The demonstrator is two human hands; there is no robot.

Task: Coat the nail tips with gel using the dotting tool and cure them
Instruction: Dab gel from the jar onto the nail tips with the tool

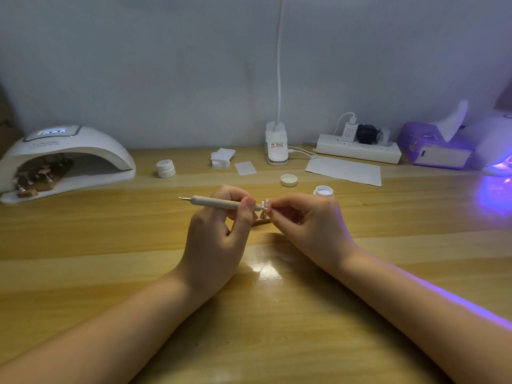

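Head view: left hand (219,239) grips dotting tool (219,202), right hand (307,220) pinches nail tip (266,204); open gel jar (323,191) behind.

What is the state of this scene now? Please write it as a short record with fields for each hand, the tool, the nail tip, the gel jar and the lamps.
left hand: left hand grips the dotting tool, fingers curled round its shaft
tool direction: lies nearly level, its right end at the nail tip
right hand: right hand pinches the nail tip
nail tip stand: small stand below the tip; contact unclear
gel jar: open jar behind right hand, lid off beside it
left lamp: curing lamp holds stands with tips
right edge: violet glow on table
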